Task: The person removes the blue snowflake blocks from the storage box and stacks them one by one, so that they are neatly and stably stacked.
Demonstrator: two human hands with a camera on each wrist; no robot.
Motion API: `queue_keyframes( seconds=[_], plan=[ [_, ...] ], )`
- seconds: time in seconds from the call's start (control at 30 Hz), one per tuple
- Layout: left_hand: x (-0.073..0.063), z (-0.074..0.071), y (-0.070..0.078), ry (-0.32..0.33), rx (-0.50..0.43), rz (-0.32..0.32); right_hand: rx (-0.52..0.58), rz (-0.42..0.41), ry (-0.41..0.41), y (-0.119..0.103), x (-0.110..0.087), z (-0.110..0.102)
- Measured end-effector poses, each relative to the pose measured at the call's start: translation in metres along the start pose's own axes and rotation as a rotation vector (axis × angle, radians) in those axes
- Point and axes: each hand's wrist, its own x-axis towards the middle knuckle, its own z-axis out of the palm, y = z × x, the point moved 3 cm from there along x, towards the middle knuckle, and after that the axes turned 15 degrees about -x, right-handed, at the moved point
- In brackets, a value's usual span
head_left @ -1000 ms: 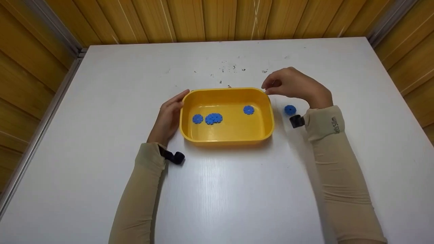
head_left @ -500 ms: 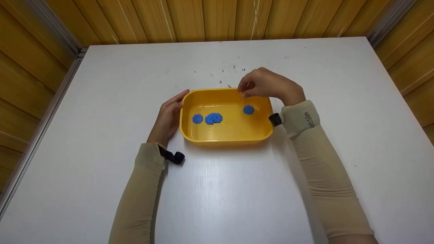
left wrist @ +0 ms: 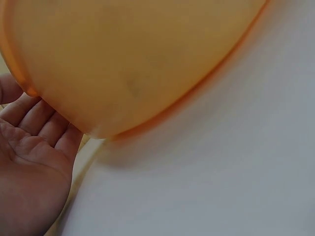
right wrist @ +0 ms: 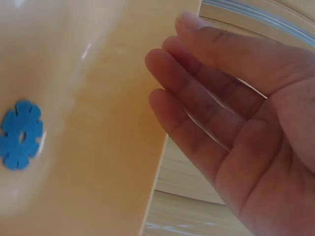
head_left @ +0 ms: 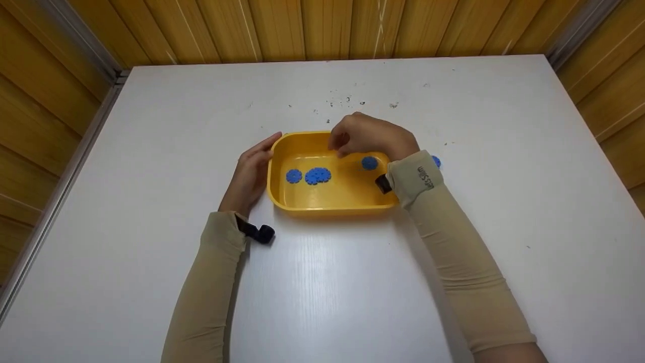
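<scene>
A yellow plastic bin (head_left: 335, 208) stands on the white table. My left hand (head_left: 249, 174) grips its left end, thumb at the rim and fingers along the outer wall, as the left wrist view shows. Inside lie several blue notched snowflake discs: a single one (head_left: 294, 176), an overlapping cluster (head_left: 318, 175), and another single disc (head_left: 369, 163) toward the right end. Over the bin's far side hangs my right hand (head_left: 375, 136), fingers loosely curved. Nothing shows between its fingers (right wrist: 170, 110) in the right wrist view, where a blue disc (right wrist: 21, 135) lies to their left.
One more blue disc (head_left: 436, 161) lies on the table (head_left: 529, 201) right of the bin, partly hidden by the right sleeve (head_left: 423, 176). Small dark marks dot the tabletop behind the bin. Wood-look panels (head_left: 322, 30) rise along the back and both sides.
My right hand has moved left from beyond the bin's right end to over its far side. The left hand, the bin and the discs have stayed in place.
</scene>
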Motion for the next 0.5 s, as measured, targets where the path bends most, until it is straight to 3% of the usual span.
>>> queue_keyframes(
  seconds=[0.5],
  plan=[
    [0.001,0.0,0.0,-0.015,-0.01,0.013,-0.037,0.029,-0.108,-0.016,0.029,0.025]
  ],
)
